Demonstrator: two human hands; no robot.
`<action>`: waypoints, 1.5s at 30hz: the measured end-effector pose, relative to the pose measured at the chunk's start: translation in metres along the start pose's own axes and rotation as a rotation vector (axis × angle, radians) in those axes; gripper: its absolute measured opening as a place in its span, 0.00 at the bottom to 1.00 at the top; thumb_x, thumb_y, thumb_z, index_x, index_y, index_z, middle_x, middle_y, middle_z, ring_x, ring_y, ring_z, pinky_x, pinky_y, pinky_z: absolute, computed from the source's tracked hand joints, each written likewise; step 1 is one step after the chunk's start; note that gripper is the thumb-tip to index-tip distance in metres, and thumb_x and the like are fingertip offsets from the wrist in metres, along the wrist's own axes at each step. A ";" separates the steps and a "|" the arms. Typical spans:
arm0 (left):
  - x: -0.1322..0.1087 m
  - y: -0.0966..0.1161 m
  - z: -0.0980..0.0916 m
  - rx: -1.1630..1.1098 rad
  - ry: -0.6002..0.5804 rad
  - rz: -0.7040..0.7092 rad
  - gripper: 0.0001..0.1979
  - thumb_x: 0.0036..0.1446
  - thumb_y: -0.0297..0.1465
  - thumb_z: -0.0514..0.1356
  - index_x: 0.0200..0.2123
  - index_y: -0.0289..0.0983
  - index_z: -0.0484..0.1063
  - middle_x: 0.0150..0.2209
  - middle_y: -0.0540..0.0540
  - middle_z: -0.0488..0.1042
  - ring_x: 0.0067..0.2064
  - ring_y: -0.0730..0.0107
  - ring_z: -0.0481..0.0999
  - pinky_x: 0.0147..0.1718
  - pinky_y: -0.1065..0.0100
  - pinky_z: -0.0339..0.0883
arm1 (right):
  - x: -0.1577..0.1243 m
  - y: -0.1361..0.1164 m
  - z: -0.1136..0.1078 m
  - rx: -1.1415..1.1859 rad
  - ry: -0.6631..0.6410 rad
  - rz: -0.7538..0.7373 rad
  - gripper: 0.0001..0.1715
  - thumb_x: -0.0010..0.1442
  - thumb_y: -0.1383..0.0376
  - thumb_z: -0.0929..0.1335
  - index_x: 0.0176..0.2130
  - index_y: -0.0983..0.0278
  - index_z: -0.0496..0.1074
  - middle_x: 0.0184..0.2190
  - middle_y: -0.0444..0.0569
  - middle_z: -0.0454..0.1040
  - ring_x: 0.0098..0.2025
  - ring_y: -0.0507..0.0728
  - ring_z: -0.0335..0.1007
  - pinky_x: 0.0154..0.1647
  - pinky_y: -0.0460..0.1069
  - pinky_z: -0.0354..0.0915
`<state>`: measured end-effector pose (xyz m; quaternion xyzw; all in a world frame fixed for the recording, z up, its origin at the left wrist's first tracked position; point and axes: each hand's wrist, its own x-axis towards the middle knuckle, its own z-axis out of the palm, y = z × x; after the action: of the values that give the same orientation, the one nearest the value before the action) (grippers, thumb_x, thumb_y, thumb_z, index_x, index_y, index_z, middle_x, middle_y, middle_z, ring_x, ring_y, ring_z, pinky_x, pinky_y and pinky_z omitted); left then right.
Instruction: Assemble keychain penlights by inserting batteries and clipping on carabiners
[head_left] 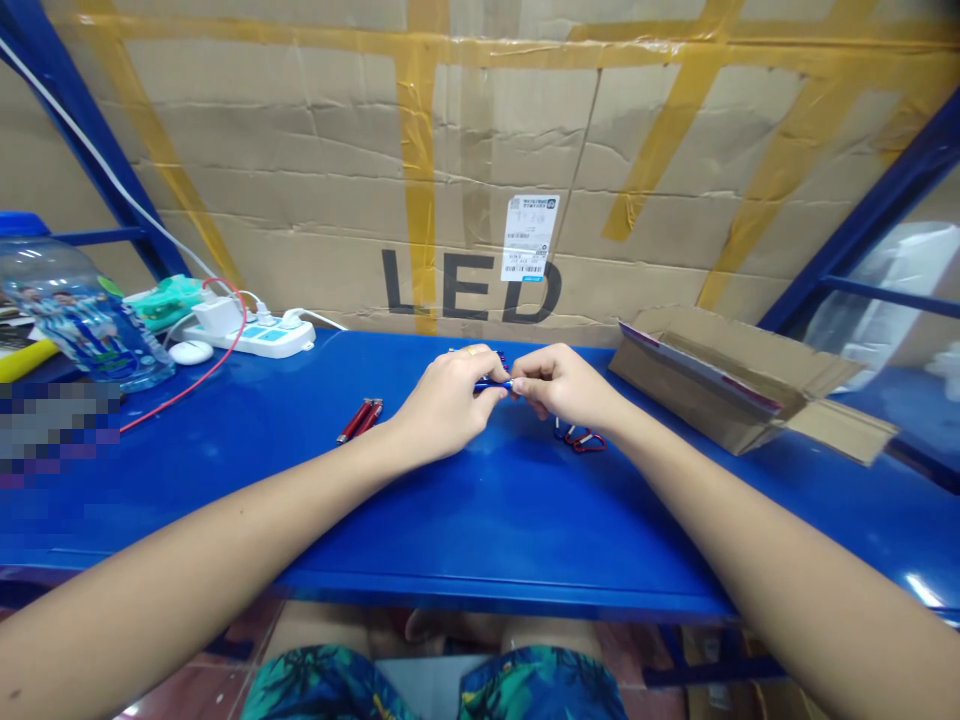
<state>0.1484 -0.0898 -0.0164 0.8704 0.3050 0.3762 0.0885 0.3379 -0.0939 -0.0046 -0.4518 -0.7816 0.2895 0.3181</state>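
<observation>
A slim blue tube with a silvery end (492,384) is held level above the blue table (480,520). Around its left part the fingers of my left hand (454,402) are closed. My right hand (556,385) pinches at the silvery right end; anything small between those fingertips is hidden. Left of my left hand lie red metal tubes (361,421) with silvery ends, side by side. Beneath my right wrist are several carabiners (586,440), red and blue, partly covered by the hand. Behind my fingers, more small dark blue and purplish pieces (502,356) show only in part.
An open cardboard box (697,380) stands at the right. At the back left are a white power strip (259,335) with cables, a white round object (191,352) and a large plastic bottle (82,310). A large taped carton (315,180) rises behind the table.
</observation>
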 end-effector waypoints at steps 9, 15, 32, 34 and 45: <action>0.004 0.001 -0.001 0.059 -0.143 -0.125 0.13 0.67 0.28 0.49 0.34 0.35 0.72 0.38 0.41 0.77 0.42 0.60 0.73 0.43 0.59 0.65 | -0.002 -0.006 -0.001 -0.225 0.083 -0.105 0.13 0.51 0.66 0.63 0.17 0.63 0.57 0.16 0.39 0.49 0.23 0.49 0.45 0.26 0.49 0.43; 0.005 0.000 -0.006 0.021 -0.235 -0.171 0.14 0.65 0.29 0.53 0.27 0.36 0.71 0.28 0.46 0.75 0.32 0.66 0.71 0.33 0.65 0.59 | -0.001 -0.003 0.003 -0.295 0.063 -0.105 0.15 0.50 0.68 0.62 0.17 0.63 0.53 0.18 0.39 0.46 0.25 0.49 0.42 0.28 0.50 0.41; 0.001 -0.001 -0.005 0.076 -0.157 -0.049 0.06 0.63 0.30 0.60 0.33 0.35 0.74 0.33 0.45 0.79 0.33 0.65 0.74 0.35 0.65 0.62 | -0.001 -0.001 0.003 0.006 -0.029 0.043 0.10 0.48 0.63 0.66 0.19 0.64 0.64 0.13 0.40 0.59 0.18 0.49 0.54 0.22 0.47 0.49; 0.000 -0.001 -0.005 0.083 -0.144 -0.021 0.05 0.62 0.29 0.61 0.33 0.35 0.73 0.33 0.45 0.79 0.34 0.65 0.74 0.36 0.65 0.62 | -0.001 -0.001 0.003 0.054 -0.033 0.073 0.09 0.47 0.63 0.66 0.19 0.64 0.66 0.12 0.41 0.61 0.17 0.50 0.55 0.20 0.47 0.50; -0.003 -0.009 0.003 0.052 -0.115 0.071 0.05 0.61 0.24 0.56 0.34 0.38 0.64 0.35 0.47 0.74 0.36 0.66 0.73 0.36 0.66 0.63 | 0.002 -0.004 0.001 0.210 -0.061 0.155 0.06 0.44 0.66 0.67 0.19 0.65 0.70 0.15 0.43 0.66 0.15 0.50 0.59 0.16 0.47 0.53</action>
<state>0.1445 -0.0847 -0.0234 0.9028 0.2780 0.3206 0.0697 0.3343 -0.0945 -0.0021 -0.4659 -0.7191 0.4071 0.3165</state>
